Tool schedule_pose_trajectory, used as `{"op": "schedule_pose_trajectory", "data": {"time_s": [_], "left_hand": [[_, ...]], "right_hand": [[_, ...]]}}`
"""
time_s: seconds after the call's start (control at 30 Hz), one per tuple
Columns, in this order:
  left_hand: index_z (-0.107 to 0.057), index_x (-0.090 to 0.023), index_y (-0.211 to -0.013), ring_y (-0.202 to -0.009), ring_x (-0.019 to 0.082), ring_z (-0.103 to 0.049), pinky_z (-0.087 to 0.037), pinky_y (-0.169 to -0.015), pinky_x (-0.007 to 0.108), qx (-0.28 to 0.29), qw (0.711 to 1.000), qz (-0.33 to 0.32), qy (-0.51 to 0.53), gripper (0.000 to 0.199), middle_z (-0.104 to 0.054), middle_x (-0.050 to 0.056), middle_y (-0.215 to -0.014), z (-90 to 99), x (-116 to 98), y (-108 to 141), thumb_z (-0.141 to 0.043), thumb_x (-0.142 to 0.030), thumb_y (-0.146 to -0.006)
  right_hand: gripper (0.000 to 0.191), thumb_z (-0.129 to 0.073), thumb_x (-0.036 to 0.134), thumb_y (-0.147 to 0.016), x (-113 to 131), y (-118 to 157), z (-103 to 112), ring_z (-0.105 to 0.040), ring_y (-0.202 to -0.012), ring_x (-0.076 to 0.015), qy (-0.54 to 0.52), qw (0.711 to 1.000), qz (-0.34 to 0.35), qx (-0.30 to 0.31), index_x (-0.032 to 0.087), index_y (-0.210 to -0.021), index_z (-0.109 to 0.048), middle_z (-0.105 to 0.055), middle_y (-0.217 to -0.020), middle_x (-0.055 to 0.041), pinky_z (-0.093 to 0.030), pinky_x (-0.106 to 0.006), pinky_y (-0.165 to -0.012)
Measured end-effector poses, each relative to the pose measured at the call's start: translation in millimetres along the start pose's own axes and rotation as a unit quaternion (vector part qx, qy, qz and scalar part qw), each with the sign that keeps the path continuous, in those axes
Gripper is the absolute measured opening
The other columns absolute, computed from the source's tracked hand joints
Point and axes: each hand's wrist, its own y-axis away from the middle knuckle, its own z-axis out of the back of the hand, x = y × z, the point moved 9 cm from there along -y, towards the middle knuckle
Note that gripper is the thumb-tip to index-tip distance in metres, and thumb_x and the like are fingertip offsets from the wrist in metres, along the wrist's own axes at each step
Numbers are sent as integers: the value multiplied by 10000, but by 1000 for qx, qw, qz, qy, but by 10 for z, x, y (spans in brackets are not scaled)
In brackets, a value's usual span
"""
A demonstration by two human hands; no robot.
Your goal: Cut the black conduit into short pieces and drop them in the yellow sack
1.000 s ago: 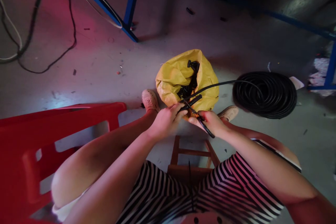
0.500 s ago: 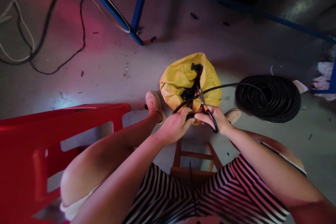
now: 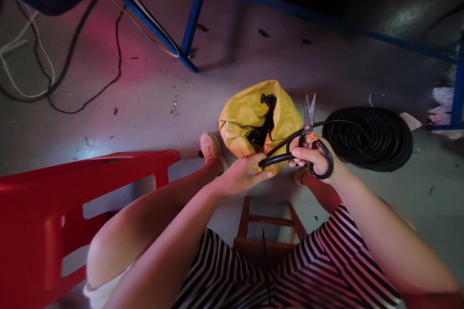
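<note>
My right hand (image 3: 313, 154) is closed on scissors (image 3: 308, 115) with black handles. Their blades point up and away from me, slightly apart. My left hand (image 3: 244, 172), to the left, has its fingers and thumb around a bend of black tubing (image 3: 277, 160) that looks ribbed. This ribbed length reaches across to my right fingertips; whether they grip it is hard to make out. A thinner-looking black stretch runs behind the scissors to a large coil (image 3: 368, 139) on the floor. Below and beyond my hands stands an open yellow bag (image 3: 235, 116) with black pieces (image 3: 261, 133) inside.
A red plastic stool (image 3: 119, 169) is at my left. Between my legs is a small wooden stool (image 3: 270, 221). Blue metal frame bars (image 3: 194, 14) cross the far side, with loose cables (image 3: 119, 48) at the upper left. Small black scraps (image 3: 263, 33) lie on the floor.
My right hand has moved right and a little away from my left hand. The scissors have swung from over the bag to upright, clear of it. More ribbed tubing now shows between the hands.
</note>
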Motion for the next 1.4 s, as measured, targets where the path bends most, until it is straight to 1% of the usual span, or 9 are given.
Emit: {"op": "schedule_pose_trajectory", "data": {"time_s": [0.13,0.23,0.33,0.43,0.53,0.63,0.9,1.17,1.4], "left_hand": [[-703,-147,-977,-846,183,-623,-463,-758,275,136,987,21,81,430,-696,32,-905,-165,-111,52,-617,-568,-980],[-695,-139,-1069,-814,171,-627,-482,-776,283,224,944,-2,241,524,-681,48,-853,-255,-312,147,-554,-639,-1000],[-650,-139,-1185,-685,140,-591,-470,-666,262,186,922,29,337,527,-622,22,-777,-180,-291,156,-554,-626,-1008],[-654,-136,-1169,-611,122,-541,-446,-613,256,204,921,66,324,473,-580,-3,-716,-227,-209,195,-556,-576,-1026],[-619,-153,-1170,-591,121,-551,-463,-599,264,194,920,69,334,442,-592,-5,-735,-230,-172,194,-565,-567,-1023],[-560,-174,-1197,-507,95,-497,-420,-524,238,129,934,58,329,420,-559,-38,-699,-143,-134,151,-584,-553,-1018],[-622,-135,-1137,-491,75,-422,-354,-465,199,2,974,43,224,445,-481,-68,-622,114,-54,107,-663,-545,-968],[-628,-143,-1048,-629,112,-602,-452,-594,246,36,974,54,216,370,-628,16,-832,54,22,67,-602,-510,-1002],[-666,-130,-1152,-523,87,-438,-348,-518,222,23,981,41,188,405,-485,-51,-633,93,9,78,-598,-502,-1007]], "right_hand": [[215,-833,339,-752,32,-3,120,-522,-477,-98,-19,1000,0,-10,171,-772,-699,-560,-546,45,-557,-258,-544],[195,-800,326,-740,30,-38,215,-546,-472,-110,-31,999,2,-41,175,-742,-676,-577,-561,30,-484,-237,-466],[191,-783,312,-709,92,-74,321,-502,-452,-101,-35,996,17,-75,180,-696,-646,-549,-543,38,-489,-255,-479],[185,-771,306,-704,210,-77,446,-450,-440,-88,-16,994,41,-103,186,-677,-633,-527,-541,44,-470,-266,-482],[186,-773,318,-708,314,-55,540,-516,-478,-115,33,989,71,-127,191,-696,-638,-561,-571,24,-443,-269,-479],[241,-809,360,-711,282,-57,554,-584,-537,-135,76,984,65,-148,191,-737,-639,-594,-631,11,-475,-277,-511],[301,-833,376,-693,118,-136,493,-541,-544,-102,68,979,55,-184,185,-782,-618,-580,-658,31,-522,-276,-584],[424,-822,544,-717,-152,-113,241,-630,-653,-165,141,973,34,-178,207,-838,-595,-645,-731,-10,-546,-305,-636],[498,-766,676,-765,-155,-79,110,-626,-671,-182,169,977,35,-128,210,-850,-611,-643,-708,-19,-505,-297,-621]]}}
